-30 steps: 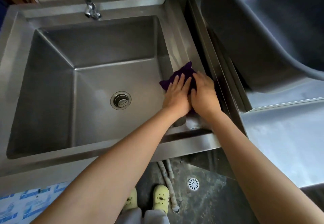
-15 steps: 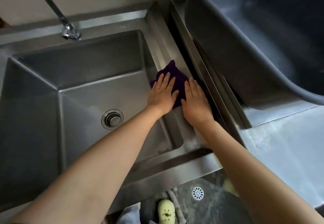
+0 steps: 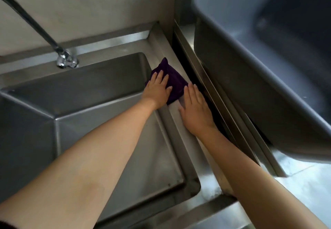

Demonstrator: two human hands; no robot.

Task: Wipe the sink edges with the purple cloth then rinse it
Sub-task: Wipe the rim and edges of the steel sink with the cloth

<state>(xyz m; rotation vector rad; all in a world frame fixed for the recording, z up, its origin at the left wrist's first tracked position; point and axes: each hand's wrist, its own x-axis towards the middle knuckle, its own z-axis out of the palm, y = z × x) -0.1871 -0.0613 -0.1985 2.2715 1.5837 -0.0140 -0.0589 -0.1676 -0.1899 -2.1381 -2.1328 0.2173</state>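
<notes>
Both hands have carried the purple cloth [image 3: 176,83] farther along the right-hand rim of the sink [image 3: 196,157] since the earlier frames, and it now lies near the far right corner, draped over the rim's inner lip. The left hand [image 3: 157,89] lies flat on it with fingers straight and slightly spread, pressing down and holding nothing. The right hand [image 3: 196,111] trails behind, also flat with straight fingers. Its palm rests on bare steel and only its fingertips reach the cloth's near edge. To finish this stroke well, the pressure should probably come from the left palm, with the cloth kept spread rather than bunched so it covers the rim's full width. The right hand would do more on top of the cloth than on the metal behind it. A dark gap runs just beside the rim on the right, below the grey tub [image 3: 250,71], so the cloth's outer edge should stay on the steel. From the corner, the sensible line is to turn left along the far rim towards the tap [image 3: 66,62]. The left and near rims still need wiping before the rinse.
</notes>
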